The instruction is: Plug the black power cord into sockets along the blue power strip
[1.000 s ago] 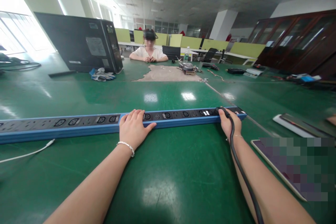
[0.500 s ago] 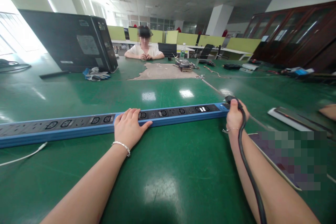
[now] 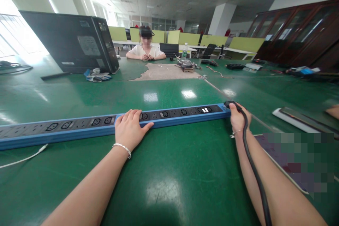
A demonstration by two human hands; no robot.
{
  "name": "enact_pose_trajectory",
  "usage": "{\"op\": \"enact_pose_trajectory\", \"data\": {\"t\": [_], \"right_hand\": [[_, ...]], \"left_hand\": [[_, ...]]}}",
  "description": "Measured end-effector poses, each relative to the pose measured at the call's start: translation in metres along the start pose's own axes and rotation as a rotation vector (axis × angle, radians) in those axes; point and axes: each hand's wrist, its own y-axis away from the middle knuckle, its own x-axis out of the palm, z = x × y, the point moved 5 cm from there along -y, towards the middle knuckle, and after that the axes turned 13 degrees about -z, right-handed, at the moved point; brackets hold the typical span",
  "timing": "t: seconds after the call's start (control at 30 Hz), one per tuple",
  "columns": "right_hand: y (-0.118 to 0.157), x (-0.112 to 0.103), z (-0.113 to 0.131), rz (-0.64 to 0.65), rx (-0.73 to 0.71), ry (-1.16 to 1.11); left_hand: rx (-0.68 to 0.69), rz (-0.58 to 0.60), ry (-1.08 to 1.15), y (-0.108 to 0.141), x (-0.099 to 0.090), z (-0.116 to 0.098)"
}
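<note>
A long blue power strip [image 3: 174, 122] with a black socket face lies across the green table. My left hand [image 3: 129, 123] is laid over its middle, fingers across the top and thumb along the near side, holding it. At the strip's right end, my right hand [image 3: 239, 117] is closed around a black plug [image 3: 230, 104]. That plug sits low over the end of the strip, and the frames do not show clearly whether it is seated in a socket. Its thick black cable [image 3: 250, 162] runs down along my right forearm.
A black computer case [image 3: 66, 42] and gloves [image 3: 97, 75] stand at the back left. A white cable [image 3: 34, 154] lies by the strip. Across the table sits a person [image 3: 145, 47] near a bottle [image 3: 184, 52]. Another person's hand [image 3: 333, 111] shows at the right edge.
My right hand has shifted slightly right, and the plug is lower and flatter over the strip's end. The left hand stays where it was on the strip.
</note>
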Motion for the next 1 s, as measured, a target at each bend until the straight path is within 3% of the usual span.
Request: {"op": "enact_pose_trajectory", "data": {"t": [0.63,0.77,1.0], "right_hand": [[-0.005,0.002,0.006,0.162,-0.099,0.269],[0.002,0.001,0.016,0.170,-0.117,0.278],[-0.001,0.000,0.011,0.180,-0.144,0.272]], "left_hand": [[0.018,-0.010,-0.022,0.001,0.001,0.000],[0.014,-0.010,-0.015,0.001,0.001,0.000],[0.015,-0.012,-0.013,0.001,0.001,0.000]]}}
